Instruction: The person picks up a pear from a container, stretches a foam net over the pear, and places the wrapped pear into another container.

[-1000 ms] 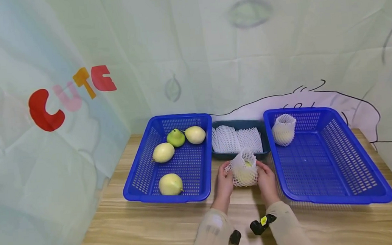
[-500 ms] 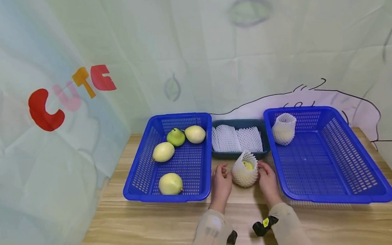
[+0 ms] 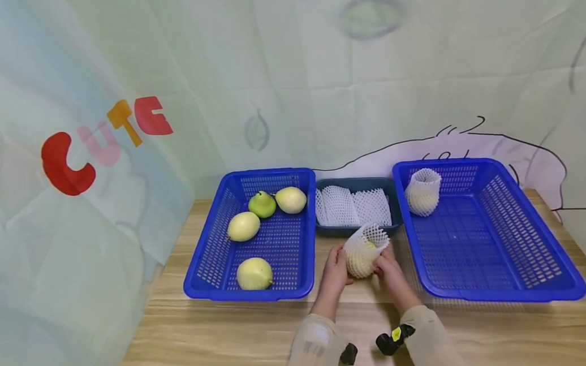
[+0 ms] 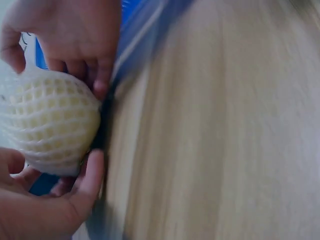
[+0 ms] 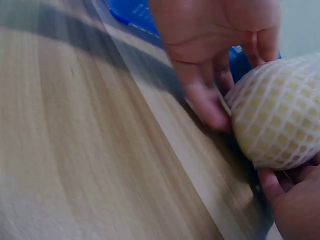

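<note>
A pale yellow pear in a white foam net sleeve [image 3: 359,260] stands between my hands at the middle of the table, tilted a little, the sleeve's mouth gaping at the top right. My left hand [image 3: 333,268] grips its left side. On the lower right, the fingers of my right hand [image 3: 391,269] hold it too. In the left wrist view the netted pear [image 4: 55,120] has my left hand [image 4: 45,205] below it and my right hand [image 4: 82,30] above. The right wrist view shows the net stretched round the pear [image 5: 280,112], fingers at its base.
To the left is a blue basket [image 3: 308,261] with several bare pears [image 3: 254,274]. Another blue basket [image 3: 551,295] on the right holds one netted pear [image 3: 423,193]. Between them at the back, a dark green tray [image 3: 397,218] contains flat white foam nets [image 3: 339,207].
My left hand came off the netted pear half a second ago and now grips it again. The right hand has shifted lower and inward. The sleeve's mouth now tilts to the right.
</note>
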`<state>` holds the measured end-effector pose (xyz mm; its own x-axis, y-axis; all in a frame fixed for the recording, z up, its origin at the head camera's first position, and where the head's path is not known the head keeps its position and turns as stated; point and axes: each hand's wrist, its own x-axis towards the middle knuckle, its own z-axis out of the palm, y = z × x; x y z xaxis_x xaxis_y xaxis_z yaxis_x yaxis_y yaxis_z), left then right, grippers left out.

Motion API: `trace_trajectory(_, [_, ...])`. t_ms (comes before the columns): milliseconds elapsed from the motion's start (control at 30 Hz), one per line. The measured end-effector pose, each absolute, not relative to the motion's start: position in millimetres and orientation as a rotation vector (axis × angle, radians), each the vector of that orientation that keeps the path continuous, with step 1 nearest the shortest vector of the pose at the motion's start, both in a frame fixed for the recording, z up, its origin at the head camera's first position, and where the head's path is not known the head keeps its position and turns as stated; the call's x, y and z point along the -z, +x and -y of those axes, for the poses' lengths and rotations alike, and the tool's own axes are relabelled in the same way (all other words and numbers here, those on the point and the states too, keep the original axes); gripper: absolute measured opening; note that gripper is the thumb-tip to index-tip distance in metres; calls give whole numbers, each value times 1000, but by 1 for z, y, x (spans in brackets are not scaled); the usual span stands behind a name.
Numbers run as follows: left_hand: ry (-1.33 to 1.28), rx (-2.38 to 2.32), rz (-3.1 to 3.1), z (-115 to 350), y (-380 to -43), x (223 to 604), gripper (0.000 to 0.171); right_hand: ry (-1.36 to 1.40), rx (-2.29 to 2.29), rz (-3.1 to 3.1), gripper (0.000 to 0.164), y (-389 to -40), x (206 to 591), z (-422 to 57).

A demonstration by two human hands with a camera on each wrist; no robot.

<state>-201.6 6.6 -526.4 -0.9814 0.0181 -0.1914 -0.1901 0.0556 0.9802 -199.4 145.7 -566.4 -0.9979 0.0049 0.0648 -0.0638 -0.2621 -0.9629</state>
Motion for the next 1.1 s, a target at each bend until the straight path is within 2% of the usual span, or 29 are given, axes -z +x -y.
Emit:
trace_trajectory(33, [-169,-2084,-2118,-6,-200,521,37,-16,-2440,1955,44,-189,543,-139])
trace_trajectory(100, [-154,-2174,-1989,-6,-198,515,38,-70,-2451,2004,49,-184,528,-134])
trace_trajectory(467, [-305,-2624,-1285,-9,-197,516,44,-287,-2189,2247,70,-189,505,-125])
trace_trajectory(700, [-385,-2773,-906,-12,-196,514,27,-254,-2195,2199,82,-187,484,-123])
trace_trajectory(933, [-170,-2764,-875,-14,-197,501,13,-196,-2159,2089,91,-187,467,-122])
trace_trajectory(1100, [-92,-2683,-1111,-18,-194,476,20,-157,-2143,2026,88,-189,447,-129])
